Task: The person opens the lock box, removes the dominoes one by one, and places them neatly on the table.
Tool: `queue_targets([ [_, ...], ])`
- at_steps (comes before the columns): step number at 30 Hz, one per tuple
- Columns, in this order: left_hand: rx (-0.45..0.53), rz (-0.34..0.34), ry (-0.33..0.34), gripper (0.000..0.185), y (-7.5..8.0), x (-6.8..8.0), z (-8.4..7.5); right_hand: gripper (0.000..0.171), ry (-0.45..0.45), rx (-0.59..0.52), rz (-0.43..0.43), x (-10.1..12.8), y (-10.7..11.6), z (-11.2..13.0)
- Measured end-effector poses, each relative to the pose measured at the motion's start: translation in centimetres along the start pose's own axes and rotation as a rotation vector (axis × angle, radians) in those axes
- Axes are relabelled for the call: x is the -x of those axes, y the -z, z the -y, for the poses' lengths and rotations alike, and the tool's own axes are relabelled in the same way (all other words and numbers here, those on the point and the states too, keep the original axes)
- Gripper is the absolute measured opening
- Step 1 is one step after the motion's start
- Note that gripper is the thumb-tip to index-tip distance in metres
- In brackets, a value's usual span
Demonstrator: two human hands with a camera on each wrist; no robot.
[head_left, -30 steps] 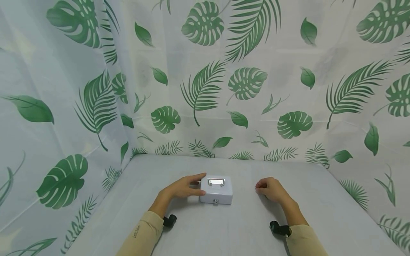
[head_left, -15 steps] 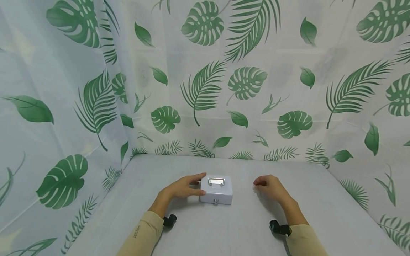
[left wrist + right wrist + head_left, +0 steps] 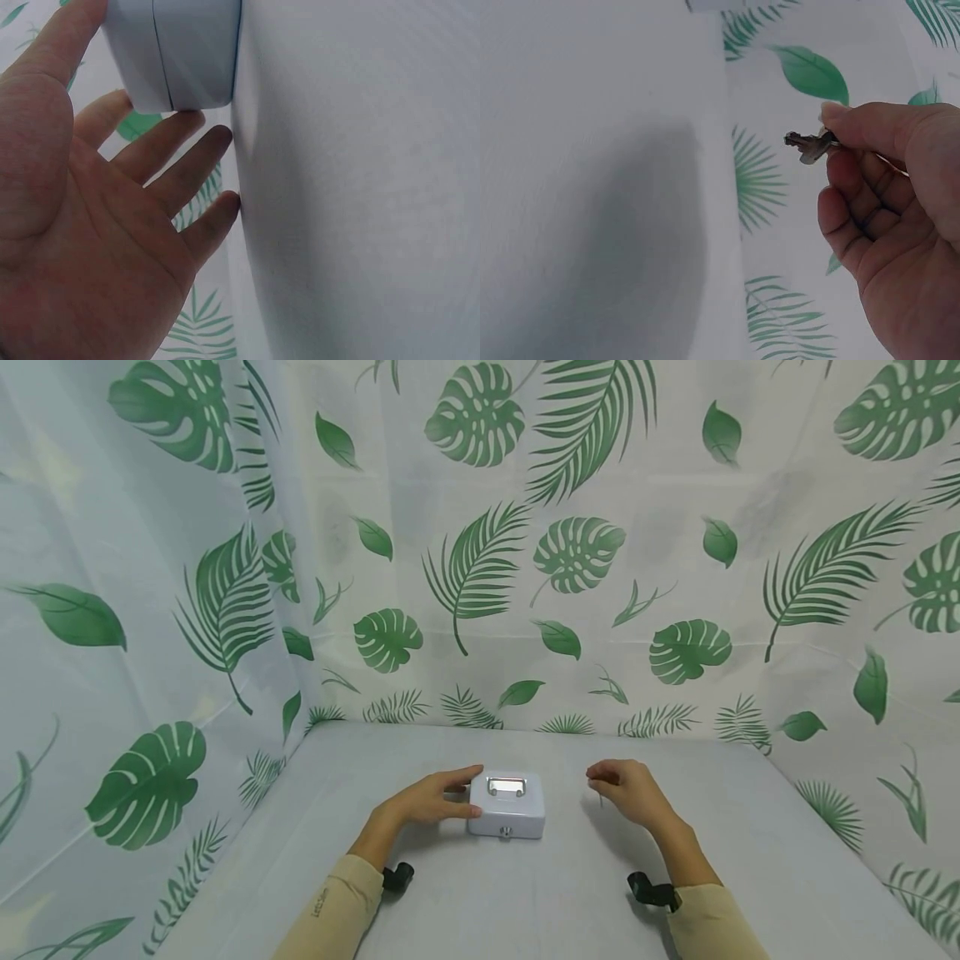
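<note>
A white cash box (image 3: 506,806) with a metal handle on its lid and a lock on its front stands on the table, lid down. My left hand (image 3: 431,797) rests against its left side, thumb by the front corner and index finger by the back corner. In the left wrist view, the fingers (image 3: 161,146) are spread and fairly straight, some touching the box. To the right of the box, my right hand (image 3: 630,789) is raised above the table. Between thumb and index finger it pinches a small metal key (image 3: 806,142); another metal piece beside it is unclear.
The table (image 3: 540,902) has a pale grey cover. Behind it and at the sides hang white curtains (image 3: 480,593) printed with green leaves. A black wrist camera (image 3: 397,877) sits on each forearm.
My right hand has risen and shifted a little left towards the box; a thin end of the key now shows below its fingers. The left hand and the cash box have not moved.
</note>
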State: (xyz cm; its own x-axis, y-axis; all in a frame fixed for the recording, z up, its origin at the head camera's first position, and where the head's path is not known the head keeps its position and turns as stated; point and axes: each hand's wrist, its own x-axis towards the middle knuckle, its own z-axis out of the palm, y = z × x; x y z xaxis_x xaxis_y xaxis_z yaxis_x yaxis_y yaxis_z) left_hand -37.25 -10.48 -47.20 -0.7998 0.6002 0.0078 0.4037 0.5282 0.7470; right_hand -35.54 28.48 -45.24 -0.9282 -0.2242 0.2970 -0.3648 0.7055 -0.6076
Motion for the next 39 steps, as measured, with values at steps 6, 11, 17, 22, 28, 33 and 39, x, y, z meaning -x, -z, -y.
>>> queue_targets([
  [6, -0.002, -0.001, 0.006, 0.084, -0.1, 0.1, 0.0, 0.012, 0.037, -0.003, -0.027, -0.2, -0.1, 1.2],
  [11, -0.002, -0.002, -0.002, 0.084, 0.0, 0.0, 0.1, 0.011, 0.041, -0.019, -0.033, -0.3, 0.0, 2.1],
  [17, -0.008, -0.005, 0.010, 0.084, 0.1, -0.1, 0.3, 0.012, 0.049, -0.056, -0.014, -0.3, -0.3, 3.4],
  [22, -0.006, -0.005, 0.017, 0.084, 0.0, -0.1, 0.3, 0.013, 0.066, -0.069, -0.001, -0.3, -0.5, 4.3],
  [28, -0.019, -0.007, 0.016, 0.086, 0.0, -0.1, 0.3, 0.013, 0.097, -0.073, 0.005, -0.2, -0.8, 5.1],
  [33, -0.018, -0.004, 0.005, 0.088, -0.1, -0.1, 0.4, 0.014, 0.141, -0.065, 0.018, -0.2, -1.0, 5.6],
  [39, -0.012, -0.003, 0.008, 0.088, -0.1, -0.1, 0.2, 0.012, 0.188, -0.064, 0.045, -0.1, -1.2, 6.3],
])
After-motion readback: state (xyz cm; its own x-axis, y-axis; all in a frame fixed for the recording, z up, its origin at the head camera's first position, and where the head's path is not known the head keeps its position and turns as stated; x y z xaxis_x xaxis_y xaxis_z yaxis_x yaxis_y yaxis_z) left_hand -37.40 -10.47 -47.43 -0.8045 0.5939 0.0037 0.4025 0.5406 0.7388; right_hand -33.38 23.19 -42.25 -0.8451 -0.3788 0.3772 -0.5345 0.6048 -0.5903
